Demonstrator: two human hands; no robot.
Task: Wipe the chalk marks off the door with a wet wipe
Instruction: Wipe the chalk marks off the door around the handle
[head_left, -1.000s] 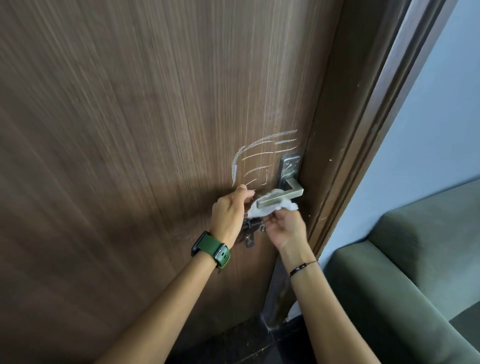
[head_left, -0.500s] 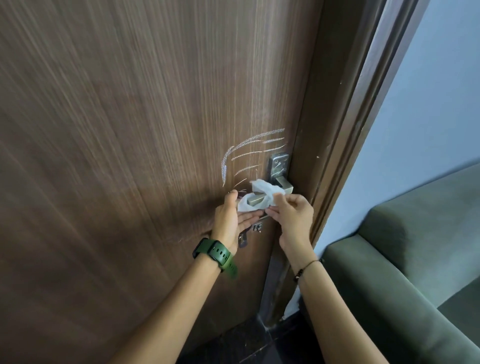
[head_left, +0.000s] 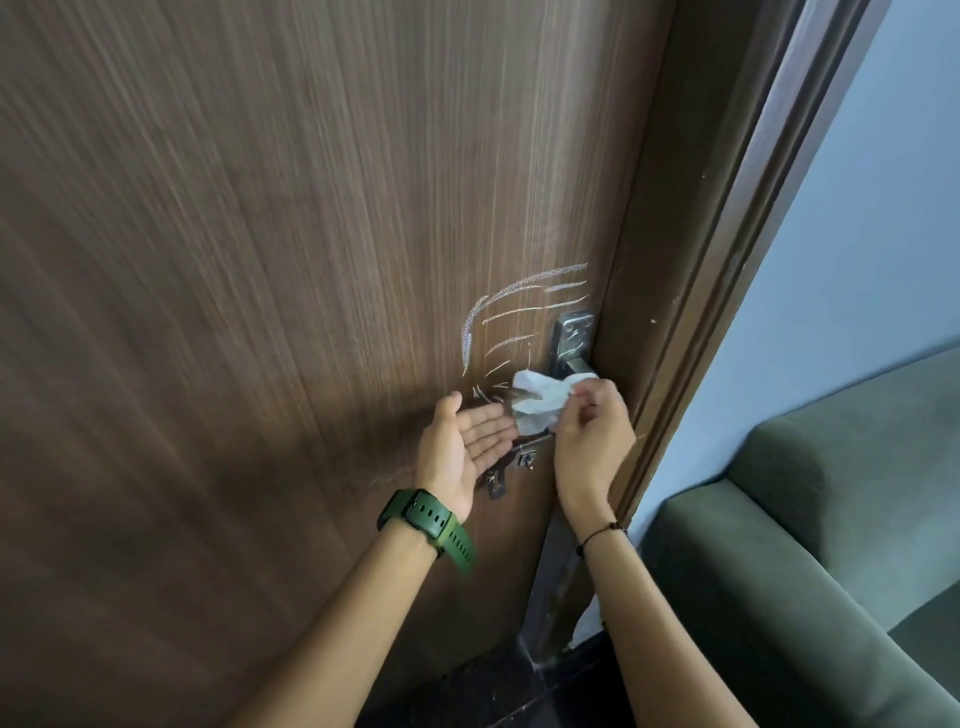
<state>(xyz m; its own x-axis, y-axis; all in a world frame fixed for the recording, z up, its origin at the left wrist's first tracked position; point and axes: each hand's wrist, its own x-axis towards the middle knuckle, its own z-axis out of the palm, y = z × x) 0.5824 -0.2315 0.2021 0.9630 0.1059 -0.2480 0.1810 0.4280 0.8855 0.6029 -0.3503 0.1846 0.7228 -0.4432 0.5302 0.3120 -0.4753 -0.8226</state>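
Dark brown wood-grain door (head_left: 260, 312) filling most of the view, closed against its brown frame (head_left: 727, 260) at the right edge. White chalk marks (head_left: 519, 312), several curved and almost horizontal strokes, near the right edge of the door, just above and left of the grey metal lever handle (head_left: 571, 343). Crumpled white wet wipe (head_left: 540, 402) right below the chalk marks, in front of the lever, covering part of it. Right hand (head_left: 592, 441) pinching the right side of the wipe between thumb and fingertips, fingers curled narrow around it; thin black cord bracelet (head_left: 602, 532) on this wrist. Left hand (head_left: 467, 441) open, palm turned to the right, fingers stretched flat and close together, fingertips touching or almost touching the left lower part of the wipe; cannot tell which. Green strap watch (head_left: 431, 527) on the left wrist. Small metal keys (head_left: 498, 475) hanging at the door below the hands. Green upholstered sofa (head_left: 831, 545) at the right, beside a pale blue wall (head_left: 883, 208).
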